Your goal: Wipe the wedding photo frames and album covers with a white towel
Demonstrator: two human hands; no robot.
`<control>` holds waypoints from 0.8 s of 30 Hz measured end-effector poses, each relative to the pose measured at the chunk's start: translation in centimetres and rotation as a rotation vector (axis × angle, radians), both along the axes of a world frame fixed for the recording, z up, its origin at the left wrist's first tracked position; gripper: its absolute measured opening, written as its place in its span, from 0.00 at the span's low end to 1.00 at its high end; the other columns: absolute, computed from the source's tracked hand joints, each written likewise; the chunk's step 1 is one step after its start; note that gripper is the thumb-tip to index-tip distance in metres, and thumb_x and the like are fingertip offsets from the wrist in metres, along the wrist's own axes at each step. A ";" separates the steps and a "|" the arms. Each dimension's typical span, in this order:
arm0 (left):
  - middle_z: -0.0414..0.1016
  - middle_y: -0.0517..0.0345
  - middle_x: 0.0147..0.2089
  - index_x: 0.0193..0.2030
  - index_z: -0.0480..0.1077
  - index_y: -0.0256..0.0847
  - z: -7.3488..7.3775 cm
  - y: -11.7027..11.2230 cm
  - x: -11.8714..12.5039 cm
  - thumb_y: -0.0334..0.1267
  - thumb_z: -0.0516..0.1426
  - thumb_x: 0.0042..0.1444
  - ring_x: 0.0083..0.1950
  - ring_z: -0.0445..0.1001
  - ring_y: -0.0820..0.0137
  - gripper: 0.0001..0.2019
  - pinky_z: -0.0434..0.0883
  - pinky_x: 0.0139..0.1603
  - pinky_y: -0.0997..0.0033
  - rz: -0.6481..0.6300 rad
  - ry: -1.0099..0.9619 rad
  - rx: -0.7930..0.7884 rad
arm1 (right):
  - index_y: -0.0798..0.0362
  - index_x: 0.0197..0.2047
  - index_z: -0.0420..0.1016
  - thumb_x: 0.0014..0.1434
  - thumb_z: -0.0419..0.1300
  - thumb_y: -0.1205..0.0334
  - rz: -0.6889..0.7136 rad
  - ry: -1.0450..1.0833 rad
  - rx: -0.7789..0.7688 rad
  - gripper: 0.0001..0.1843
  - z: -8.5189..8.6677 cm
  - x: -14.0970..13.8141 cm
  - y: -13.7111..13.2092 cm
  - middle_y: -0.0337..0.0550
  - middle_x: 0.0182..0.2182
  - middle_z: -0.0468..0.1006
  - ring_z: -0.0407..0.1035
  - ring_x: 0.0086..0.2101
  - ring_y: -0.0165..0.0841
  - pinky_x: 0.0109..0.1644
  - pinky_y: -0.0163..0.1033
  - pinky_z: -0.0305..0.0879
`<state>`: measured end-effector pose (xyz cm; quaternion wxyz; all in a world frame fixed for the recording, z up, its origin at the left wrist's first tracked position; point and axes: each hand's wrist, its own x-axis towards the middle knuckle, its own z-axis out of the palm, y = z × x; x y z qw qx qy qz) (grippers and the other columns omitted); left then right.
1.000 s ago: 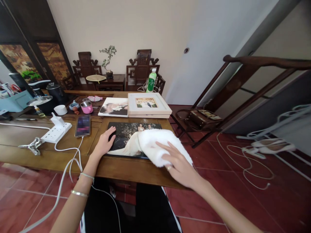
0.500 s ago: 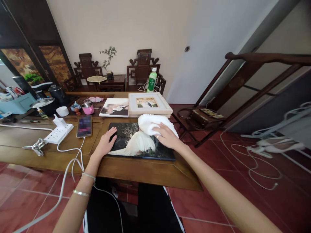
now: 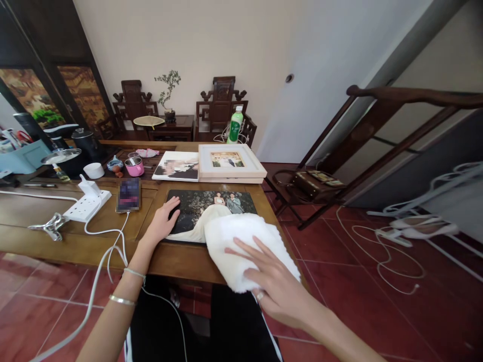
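A dark photo panel [image 3: 193, 205] showing two people, one in a long white gown, lies flat on the wooden table [image 3: 181, 261]. My left hand [image 3: 164, 221] rests on the panel's left edge with its fingers extended. A fluffy white cloth [image 3: 226, 236] covers the panel's lower right part and hangs past the table's front edge. My right hand [image 3: 271, 279] grips this cloth from above, thumb and fingers pressed into it. The cloth hides what lies beneath it.
Behind the panel are a light-framed picture [image 3: 256, 168] and a smaller photo print [image 3: 173, 173]. To the left are a phone [image 3: 129, 195], a power strip [image 3: 85, 206] with trailing cables and a pink cup [image 3: 135, 167]. A green bottle [image 3: 235, 125] stands behind.
My right hand has drawn the white cloth down toward me over the panel, uncovering the two figures' upper parts. My left hand has stayed on the panel's left edge.
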<state>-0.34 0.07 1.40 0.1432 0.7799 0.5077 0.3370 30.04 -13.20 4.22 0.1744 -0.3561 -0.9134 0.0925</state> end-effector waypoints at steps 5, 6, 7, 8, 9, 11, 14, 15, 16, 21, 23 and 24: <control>0.66 0.45 0.63 0.57 0.68 0.36 -0.3 0.0 -0.2 0.42 0.49 0.62 0.66 0.62 0.61 0.20 0.57 0.68 0.54 -0.003 -0.001 0.007 | 0.52 0.36 0.75 0.47 0.50 0.75 -0.011 -0.006 -0.057 0.17 0.8 -0.5 3.4 0.50 0.61 0.65 0.47 0.65 0.42 0.67 0.61 0.40; 0.66 0.45 0.63 0.57 0.68 0.36 -0.3 0.0 -0.2 0.42 0.49 0.62 0.66 0.61 0.61 0.20 0.57 0.68 0.54 -0.005 0.001 0.007 | 0.53 0.39 0.75 0.49 0.50 0.74 -0.028 -0.015 -0.063 0.17 0.8 -0.7 5.0 0.52 0.62 0.64 0.46 0.65 0.42 0.67 0.61 0.40; 0.66 0.45 0.63 0.57 0.68 0.35 -0.3 0.0 -0.2 0.42 0.49 0.62 0.66 0.61 0.61 0.21 0.57 0.68 0.54 -0.006 0.004 0.007 | 0.53 0.41 0.75 0.51 0.50 0.74 -0.046 -0.028 -0.062 0.18 0.8 -0.9 6.7 0.53 0.63 0.62 0.46 0.66 0.42 0.67 0.62 0.40; 0.66 0.44 0.63 0.58 0.68 0.35 -0.3 -0.1 -0.3 0.42 0.49 0.62 0.67 0.61 0.61 0.21 0.57 0.68 0.54 -0.007 0.007 0.005 | 0.54 0.44 0.74 0.53 0.49 0.73 -0.062 -0.040 -0.056 0.18 0.7 -1.1 8.4 0.53 0.64 0.61 0.45 0.66 0.43 0.67 0.62 0.39; 0.66 0.44 0.63 0.58 0.68 0.34 -0.3 -0.1 -0.3 0.42 0.49 0.62 0.67 0.61 0.61 0.21 0.57 0.68 0.54 -0.008 0.009 0.002 | 0.55 0.46 0.73 0.54 0.49 0.72 -0.082 -0.051 -0.043 0.19 0.5 -1.4 10.2 0.54 0.64 0.59 0.44 0.66 0.44 0.67 0.63 0.39; 0.66 0.44 0.63 0.58 0.68 0.33 -0.3 -0.1 -0.3 0.42 0.49 0.62 0.67 0.61 0.61 0.21 0.57 0.68 0.54 -0.008 0.012 -0.003 | 0.57 0.49 0.72 0.55 0.49 0.72 -0.132 -0.076 -0.022 0.20 0.3 -1.9 13.3 0.57 0.64 0.60 0.44 0.66 0.45 0.66 0.63 0.39; 0.65 0.44 0.63 0.58 0.68 0.33 -0.2 -0.1 -0.3 0.41 0.49 0.62 0.67 0.61 0.61 0.21 0.57 0.68 0.55 -0.002 0.006 -0.005 | 0.59 0.52 0.71 0.57 0.48 0.71 -0.220 -0.107 -0.003 0.20 0.1 -2.8 15.7 0.62 0.61 0.64 0.46 0.65 0.45 0.65 0.63 0.42; 0.65 0.43 0.64 0.58 0.68 0.33 -0.2 -0.1 -0.3 0.41 0.49 0.62 0.67 0.61 0.61 0.21 0.57 0.68 0.55 0.001 0.003 -0.005 | 0.59 0.52 0.71 0.58 0.48 0.70 -0.238 -0.115 0.003 0.20 0.1 -3.1 15.7 0.63 0.60 0.65 0.46 0.65 0.45 0.64 0.63 0.42; 0.65 0.43 0.63 0.58 0.68 0.32 -0.2 -0.1 -0.3 0.41 0.49 0.62 0.67 0.61 0.61 0.21 0.57 0.68 0.55 0.004 0.000 -0.007 | 0.60 0.52 0.71 0.57 0.48 0.71 -0.243 -0.118 0.009 0.20 0.1 -3.5 15.2 0.63 0.59 0.66 0.46 0.65 0.46 0.64 0.64 0.42; 0.66 0.43 0.63 0.57 0.68 0.32 -0.2 -0.1 -0.1 0.40 0.49 0.62 0.66 0.61 0.61 0.21 0.58 0.67 0.55 0.012 0.002 -0.003 | 0.56 0.48 0.73 0.52 0.50 0.74 -0.113 -0.090 -0.012 0.22 0.4 -4.8 7.5 0.50 0.63 0.62 0.42 0.66 0.49 0.65 0.68 0.34; 0.66 0.44 0.63 0.57 0.68 0.33 -0.3 0.0 -0.1 0.40 0.49 0.62 0.66 0.62 0.60 0.20 0.58 0.67 0.54 0.011 0.005 0.004 | 0.53 0.44 0.75 0.49 0.51 0.74 -0.042 -0.071 -0.037 0.21 0.6 -5.1 4.0 0.46 0.65 0.59 0.38 0.67 0.49 0.66 0.67 0.32; 0.66 0.44 0.63 0.57 0.68 0.34 -0.3 0.0 -0.1 0.39 0.49 0.61 0.66 0.62 0.60 0.20 0.58 0.67 0.53 0.010 0.005 0.006 | 0.52 0.42 0.75 0.47 0.52 0.74 -0.003 -0.063 -0.050 0.20 0.7 -5.2 2.6 0.45 0.65 0.59 0.38 0.67 0.48 0.66 0.67 0.31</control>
